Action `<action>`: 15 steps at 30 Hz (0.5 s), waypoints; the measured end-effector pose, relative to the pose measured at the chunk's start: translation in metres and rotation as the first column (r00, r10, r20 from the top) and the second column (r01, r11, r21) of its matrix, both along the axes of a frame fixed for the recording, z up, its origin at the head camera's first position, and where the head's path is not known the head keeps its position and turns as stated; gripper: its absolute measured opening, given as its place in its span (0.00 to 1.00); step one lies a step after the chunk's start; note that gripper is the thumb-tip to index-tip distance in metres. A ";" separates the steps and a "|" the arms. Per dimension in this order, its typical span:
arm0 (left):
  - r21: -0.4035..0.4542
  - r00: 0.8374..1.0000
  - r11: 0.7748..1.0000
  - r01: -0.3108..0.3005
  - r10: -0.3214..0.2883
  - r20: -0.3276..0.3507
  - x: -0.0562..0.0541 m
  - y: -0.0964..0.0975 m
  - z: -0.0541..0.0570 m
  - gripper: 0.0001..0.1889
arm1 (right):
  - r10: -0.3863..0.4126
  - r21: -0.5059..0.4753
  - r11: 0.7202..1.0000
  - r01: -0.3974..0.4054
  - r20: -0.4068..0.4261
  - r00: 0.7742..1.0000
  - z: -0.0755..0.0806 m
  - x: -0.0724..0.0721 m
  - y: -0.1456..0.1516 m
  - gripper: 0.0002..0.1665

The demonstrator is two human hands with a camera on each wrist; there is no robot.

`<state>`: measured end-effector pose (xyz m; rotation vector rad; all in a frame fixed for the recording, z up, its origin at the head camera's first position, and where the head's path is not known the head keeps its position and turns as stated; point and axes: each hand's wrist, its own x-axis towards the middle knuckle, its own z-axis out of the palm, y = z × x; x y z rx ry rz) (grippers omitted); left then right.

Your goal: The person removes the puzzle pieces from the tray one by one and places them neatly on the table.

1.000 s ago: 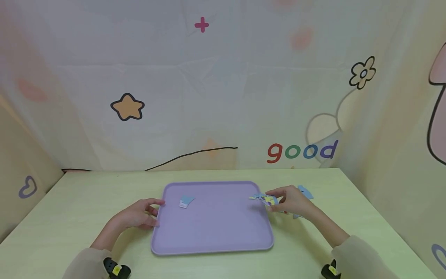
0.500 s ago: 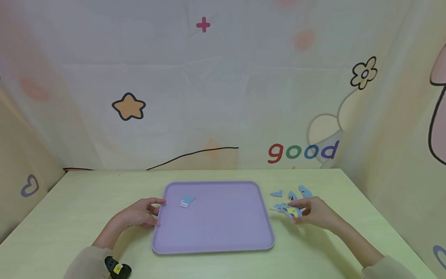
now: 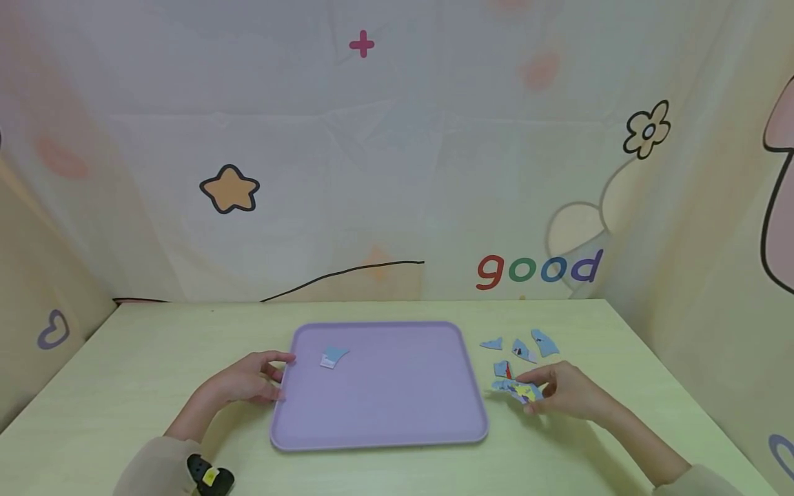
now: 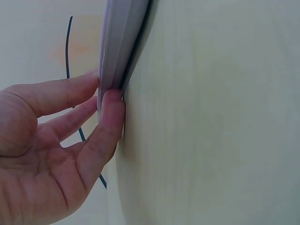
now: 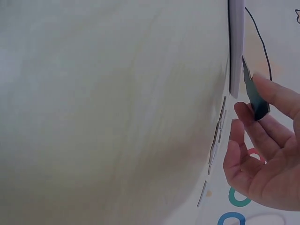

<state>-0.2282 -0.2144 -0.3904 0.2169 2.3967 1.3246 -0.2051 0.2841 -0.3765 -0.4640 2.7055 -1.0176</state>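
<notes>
My right hand (image 3: 571, 393) pinches a blue jigsaw puzzle piece with yellow print (image 3: 520, 391), low over the table just right of the tray. In the right wrist view, the dark edge of that puzzle piece (image 5: 254, 93) shows between thumb and finger. My left hand (image 3: 245, 379) rests at the left rim of the lilac tray (image 3: 384, 444), fingertips spread along it; the left wrist view shows fingers touching the rim's outer side (image 4: 119, 51). A light blue and white puzzle piece (image 3: 333, 357) lies alone in the tray's upper left.
Several other puzzle pieces lie right of the tray: a small blue one (image 3: 493, 343), a larger blue one (image 3: 544, 342), one with dark marks (image 3: 524, 351) and one with a red stripe (image 3: 503, 369). A patterned cloth wall (image 3: 397, 172) stands behind the table (image 3: 186, 331).
My right hand has moved right and toward me with the puzzle piece, from over the tray's right edge to beside the tray, uncovering the loose pieces. The left hand stays at the rim.
</notes>
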 end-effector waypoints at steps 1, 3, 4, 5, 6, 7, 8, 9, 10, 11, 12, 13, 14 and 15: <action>-0.002 1.000 1.000 0.000 0.000 0.000 0.000 0.000 0.000 0.34 | 0.003 0.005 1.000 -0.003 0.000 1.000 -0.001 0.000 0.000 0.29; -0.005 1.000 1.000 -0.003 0.003 0.001 0.000 0.000 0.000 0.34 | 0.020 0.022 1.000 -0.020 -0.007 1.000 -0.002 0.000 0.000 0.28; -0.006 1.000 1.000 -0.006 0.006 0.002 0.000 0.000 0.000 0.34 | 0.024 0.027 0.999 -0.024 -0.006 1.000 -0.002 0.000 0.000 0.28; -0.007 1.000 1.000 -0.007 0.007 0.003 0.000 0.000 0.000 0.34 | 0.030 0.031 0.999 -0.030 -0.006 1.000 -0.002 0.000 0.000 0.28; -0.006 1.000 1.000 -0.007 0.007 0.003 -0.001 0.000 0.000 0.34 | 0.039 0.033 0.999 -0.039 -0.007 0.999 -0.003 0.000 0.000 0.28; -0.004 1.000 1.000 -0.010 0.010 0.004 -0.001 0.000 0.000 0.34 | 0.049 0.034 0.998 -0.049 -0.009 0.999 -0.003 0.000 0.000 0.28; -0.002 1.000 1.000 -0.012 0.012 0.005 -0.001 0.000 -0.001 0.34 | 0.059 0.036 0.998 -0.059 -0.013 0.998 -0.003 0.000 0.000 0.28; -0.002 1.000 1.000 -0.013 0.013 0.005 -0.001 0.000 -0.001 0.34 | 0.062 0.033 0.998 -0.062 -0.012 0.998 -0.004 0.000 0.000 0.28; 0.000 1.000 1.000 -0.015 0.015 0.006 -0.001 0.000 -0.001 0.34 | 0.067 0.030 0.997 -0.067 -0.012 0.998 -0.004 0.000 0.000 0.28; 0.001 1.000 1.000 -0.015 0.015 0.006 -0.001 0.000 -0.001 0.35 | 0.076 0.029 0.997 -0.076 -0.016 0.997 -0.004 0.000 0.000 0.28; 0.002 1.000 1.000 -0.016 0.016 0.007 -0.001 0.000 -0.002 0.35 | 0.084 0.027 0.996 -0.084 -0.018 0.996 -0.004 0.000 0.000 0.28; 0.001 1.000 1.000 -0.016 0.016 0.006 -0.001 0.000 -0.002 0.35 | 0.088 0.027 0.996 -0.087 -0.021 0.996 -0.004 0.000 0.000 0.28; 0.000 1.000 1.000 -0.016 0.016 0.007 -0.001 0.000 -0.002 0.35 | 0.092 0.026 0.995 -0.091 -0.024 0.995 -0.004 0.000 0.000 0.28; -0.001 1.000 1.000 -0.015 0.015 0.007 -0.001 0.000 -0.002 0.35 | 0.095 0.027 0.995 -0.095 -0.026 0.995 -0.005 0.000 0.000 0.28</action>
